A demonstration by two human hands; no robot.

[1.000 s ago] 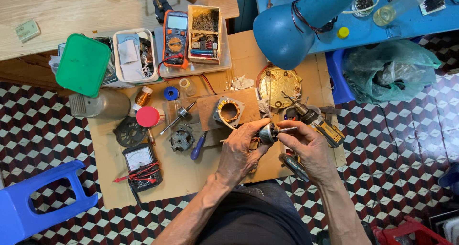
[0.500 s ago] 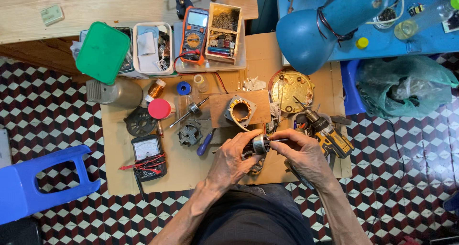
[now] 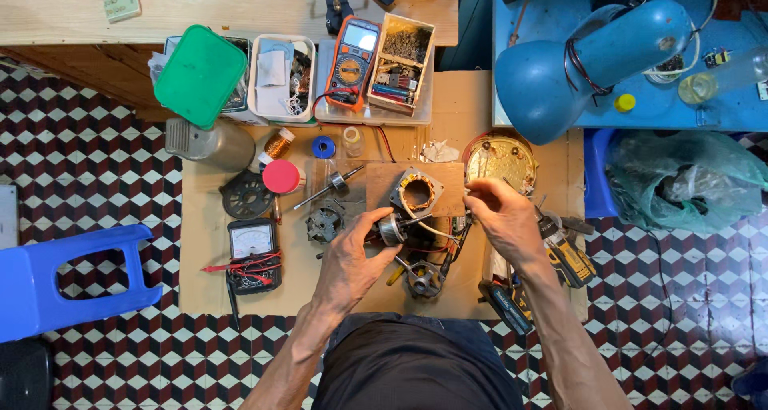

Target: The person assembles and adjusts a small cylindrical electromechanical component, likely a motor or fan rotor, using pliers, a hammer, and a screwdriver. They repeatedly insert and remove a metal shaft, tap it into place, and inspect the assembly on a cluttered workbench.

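My left hand [image 3: 352, 258] grips a small round metal motor part [image 3: 391, 229] over a cardboard sheet [image 3: 200, 258] on the floor. My right hand [image 3: 502, 216] is raised to its right, fingertips pinched on a thin pale wire [image 3: 436, 229] that runs back to that part. Just behind them lies a square motor stator with copper windings [image 3: 417, 192] on a wooden board [image 3: 380, 182]. Below the hands lies another round metal housing [image 3: 422, 278].
A rotor shaft [image 3: 330, 187], a black fan part [image 3: 246, 195], a red lid [image 3: 281, 176], an analog meter with red leads [image 3: 250, 244] and a cordless drill [image 3: 565, 252] lie around. Behind stand an orange multimeter [image 3: 350, 62], parts boxes [image 3: 398, 62], a green lid [image 3: 199, 75] and a blue lamp [image 3: 588, 58]. A blue stool [image 3: 64, 286] stands at left.
My hands have come apart: the right hand moved up and right away from the part, drawing the wire out. The camera view shifted, so the workplace sits lower and to the right.
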